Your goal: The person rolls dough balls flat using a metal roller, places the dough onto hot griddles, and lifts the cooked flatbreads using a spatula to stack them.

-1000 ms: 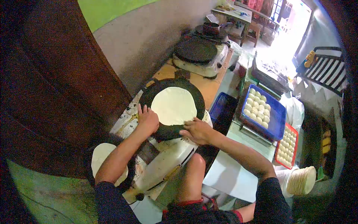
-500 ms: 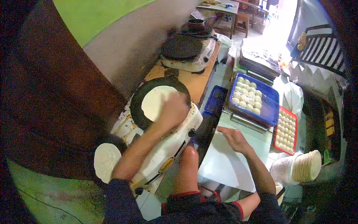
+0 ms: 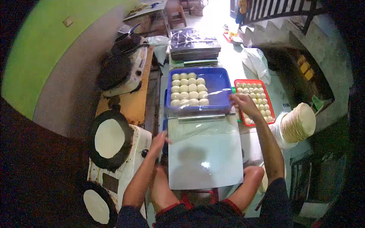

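My left hand (image 3: 159,143) is at the left edge of a white board (image 3: 205,159), fingers loosely apart and slightly blurred. My right hand (image 3: 245,104) hovers by the front right corner of a blue tray (image 3: 220,85), its fingers bent but apart; I see nothing held in it. Rows of pale dough balls (image 3: 184,88) fill the tray's left part, with clear plastic film over some. A clear plastic sheet (image 3: 201,127) lies wrinkled across the board's far end. To the left, a flat dough round (image 3: 109,138) rests on a black griddle (image 3: 96,152).
Another dough round (image 3: 96,206) lies on a second griddle at lower left. Behind is a further dark griddle (image 3: 114,72). A red tray (image 3: 270,110) of smaller dough balls sits right of the blue one, near a stack of flatbreads (image 3: 300,119). A dark-wrapped block (image 3: 195,43) stands beyond.
The view has swung right. My left hand has left the dough round on the griddle and come to the board. My right hand has moved from the board forward toward the blue tray's corner.
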`<state>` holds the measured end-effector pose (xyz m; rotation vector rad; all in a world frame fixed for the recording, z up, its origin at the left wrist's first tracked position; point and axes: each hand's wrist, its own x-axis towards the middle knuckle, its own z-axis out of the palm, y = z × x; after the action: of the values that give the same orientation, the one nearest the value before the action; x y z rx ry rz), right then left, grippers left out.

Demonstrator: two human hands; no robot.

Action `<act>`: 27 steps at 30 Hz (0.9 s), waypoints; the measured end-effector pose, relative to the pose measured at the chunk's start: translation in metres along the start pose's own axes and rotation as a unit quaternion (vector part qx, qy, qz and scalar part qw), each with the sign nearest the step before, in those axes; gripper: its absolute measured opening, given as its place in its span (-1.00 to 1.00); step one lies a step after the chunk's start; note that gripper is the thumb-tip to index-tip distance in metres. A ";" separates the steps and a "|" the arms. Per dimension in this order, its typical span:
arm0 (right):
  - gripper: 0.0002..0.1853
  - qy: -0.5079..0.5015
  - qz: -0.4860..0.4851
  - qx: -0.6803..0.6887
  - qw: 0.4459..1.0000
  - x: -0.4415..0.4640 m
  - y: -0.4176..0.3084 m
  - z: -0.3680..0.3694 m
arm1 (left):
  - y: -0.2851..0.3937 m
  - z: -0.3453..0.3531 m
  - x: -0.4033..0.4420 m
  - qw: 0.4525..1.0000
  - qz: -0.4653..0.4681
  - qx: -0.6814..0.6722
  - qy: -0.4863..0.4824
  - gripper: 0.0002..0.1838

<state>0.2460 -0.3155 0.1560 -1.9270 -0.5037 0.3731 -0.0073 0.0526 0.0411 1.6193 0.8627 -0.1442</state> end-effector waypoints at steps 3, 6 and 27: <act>-0.53 -0.006 0.009 -0.021 1.000 0.075 0.031 0.011 | -0.025 -0.008 -0.051 0.998 -0.040 0.048 0.021 -0.49; -0.55 -0.002 -0.015 -0.119 0.993 0.158 0.052 0.045 | -0.050 0.000 -0.058 0.986 0.040 0.045 0.157 -0.44; -0.52 0.275 -0.041 0.191 0.941 0.271 0.065 0.124 | -0.007 0.121 0.028 0.743 0.366 0.547 -0.120 -0.56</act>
<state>0.4322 -0.1032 0.0393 -1.5340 -0.1234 -0.1249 0.0529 -0.0430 -0.0105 2.8419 -0.2479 -0.3257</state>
